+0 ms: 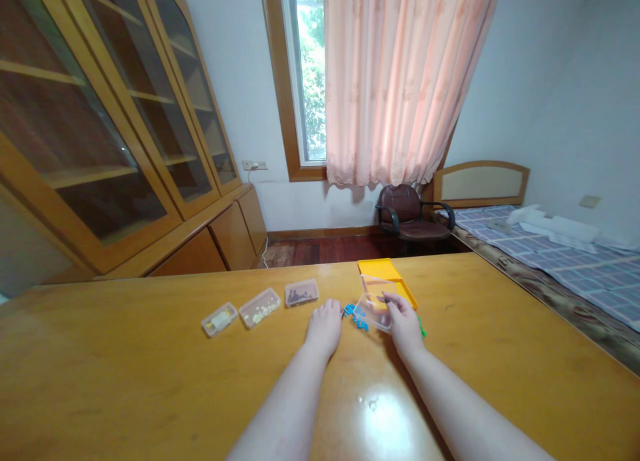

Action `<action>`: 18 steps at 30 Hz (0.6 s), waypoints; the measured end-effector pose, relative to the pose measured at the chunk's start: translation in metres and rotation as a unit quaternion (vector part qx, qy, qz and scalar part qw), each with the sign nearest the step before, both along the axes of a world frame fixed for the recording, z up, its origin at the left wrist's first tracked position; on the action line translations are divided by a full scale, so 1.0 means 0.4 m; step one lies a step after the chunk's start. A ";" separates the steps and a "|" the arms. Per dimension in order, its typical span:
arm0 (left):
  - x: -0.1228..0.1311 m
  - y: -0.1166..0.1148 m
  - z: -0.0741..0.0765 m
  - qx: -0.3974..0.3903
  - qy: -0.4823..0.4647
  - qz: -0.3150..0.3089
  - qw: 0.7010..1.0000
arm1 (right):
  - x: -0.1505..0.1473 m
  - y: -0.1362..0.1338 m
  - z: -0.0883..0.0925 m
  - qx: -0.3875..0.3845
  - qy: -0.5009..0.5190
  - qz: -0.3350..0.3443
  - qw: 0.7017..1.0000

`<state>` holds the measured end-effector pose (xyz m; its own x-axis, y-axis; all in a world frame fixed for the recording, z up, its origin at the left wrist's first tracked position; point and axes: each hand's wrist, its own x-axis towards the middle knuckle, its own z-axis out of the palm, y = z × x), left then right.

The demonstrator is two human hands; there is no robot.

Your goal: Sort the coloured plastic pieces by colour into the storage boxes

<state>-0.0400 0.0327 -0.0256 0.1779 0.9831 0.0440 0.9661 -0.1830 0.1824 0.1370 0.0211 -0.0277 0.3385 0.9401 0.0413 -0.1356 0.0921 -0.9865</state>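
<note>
My right hand [404, 321] is closed on the edge of a clear plastic box [374, 319], which it holds tilted just above the table. Several small blue pieces [349, 310] lie in a loose pile beside and partly behind the box. At the left of this pile my left hand [325, 324] rests on the table with curled fingers; whatever they may hold is hidden. Behind the clear box lies an open yellow case [379, 269]. Small green pieces [423, 327] show past my right wrist.
Three clear boxes stand to the left: one with dark pieces [301, 293], one with cream pieces [259, 307], one with yellow and white contents [219, 319]. The wooden table [150, 374] ends before a brown chair [407, 211]. A bed [560, 241] is at the right, a glass-front cabinet [175, 214] at the left.
</note>
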 end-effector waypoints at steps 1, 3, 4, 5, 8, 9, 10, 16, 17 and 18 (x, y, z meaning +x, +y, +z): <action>0.000 0.000 0.000 -0.001 0.003 -0.002 1.000 | -0.001 0.000 0.001 -0.001 -0.001 -0.005 1.000; 0.000 0.000 0.001 -0.007 0.009 -0.001 1.000 | -0.001 0.002 0.003 -0.001 0.003 -0.011 1.000; 0.000 0.001 0.002 -0.009 0.012 0.000 1.000 | -0.001 0.002 0.003 -0.002 0.006 -0.011 1.000; 0.001 0.001 0.003 -0.011 0.014 0.001 1.000 | -0.001 0.003 0.002 -0.002 0.010 -0.011 1.000; 0.003 0.001 0.003 -0.009 0.016 0.002 1.000 | -0.001 0.005 -0.002 -0.003 0.016 -0.005 1.000; 0.003 0.001 0.002 -0.007 0.015 0.002 1.000 | -0.001 0.005 -0.003 -0.002 0.018 -0.002 1.000; 0.004 0.001 0.000 -0.006 0.014 0.003 1.000 | -0.001 0.005 -0.004 -0.002 0.021 0.001 1.000; 0.007 0.004 -0.011 0.006 0.011 0.006 1.000 | -0.004 0.003 -0.006 0.000 0.023 0.012 1.000; 0.006 0.004 -0.009 0.007 0.005 0.012 1.000 | -0.004 0.003 -0.007 -0.002 0.020 0.012 1.000; 0.006 0.004 -0.005 0.007 -0.007 0.023 1.000 | -0.003 0.003 -0.008 -0.004 0.017 0.011 1.000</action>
